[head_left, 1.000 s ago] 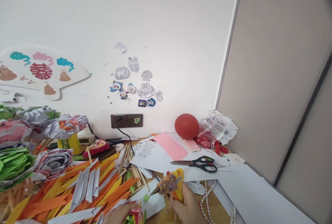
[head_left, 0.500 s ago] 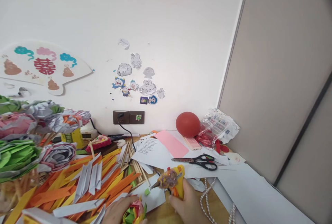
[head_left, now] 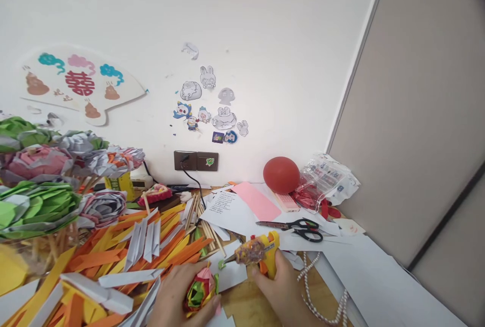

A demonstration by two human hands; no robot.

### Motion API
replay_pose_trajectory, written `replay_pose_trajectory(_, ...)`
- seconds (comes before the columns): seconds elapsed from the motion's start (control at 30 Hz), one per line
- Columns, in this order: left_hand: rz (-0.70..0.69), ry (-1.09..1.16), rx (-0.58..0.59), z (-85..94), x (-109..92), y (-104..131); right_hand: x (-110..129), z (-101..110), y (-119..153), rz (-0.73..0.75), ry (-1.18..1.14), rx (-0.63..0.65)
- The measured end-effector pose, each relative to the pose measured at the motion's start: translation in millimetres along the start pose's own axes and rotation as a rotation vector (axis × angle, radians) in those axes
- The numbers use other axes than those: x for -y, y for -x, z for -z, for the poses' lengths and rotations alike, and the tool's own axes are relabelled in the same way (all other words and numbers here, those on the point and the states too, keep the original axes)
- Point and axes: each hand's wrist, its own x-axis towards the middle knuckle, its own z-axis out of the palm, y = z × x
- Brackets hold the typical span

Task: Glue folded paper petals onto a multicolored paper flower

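Head view. Above the wooden tabletop, a red, yellow and green folded-paper flower is clasped in the left hand; a yellow plastic glue gun is gripped by the right hand, its nozzle near a small green paper scrap. Glue application is apparently in hand; careful nozzle alignment is called for next.

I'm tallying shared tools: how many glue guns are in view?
1: the glue gun, in the right hand, its tip near a green scrap. Another may hide under the paper strips.
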Motion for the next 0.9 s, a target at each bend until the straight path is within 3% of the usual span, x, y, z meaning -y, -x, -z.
replay_pose_trajectory(0.3, -0.039, -0.082, 0.028, 1.2, 5.4, -2.9, 12.2, 2.2, 2.9, -0.055, 0.044, 0.010)
replay_pose_trajectory(0.6, -0.086, -0.196, 0.071, 0.0, 7.5, -2.7, -1.1, 0.0, 2.2, -0.005, 0.235, -0.004)
replay_pose_trajectory(0.9, -0.084, -0.196, 0.062, 3.1, 4.4, -3.6, 3.4, 3.1, 3.4, 0.005, 0.329, 0.007)
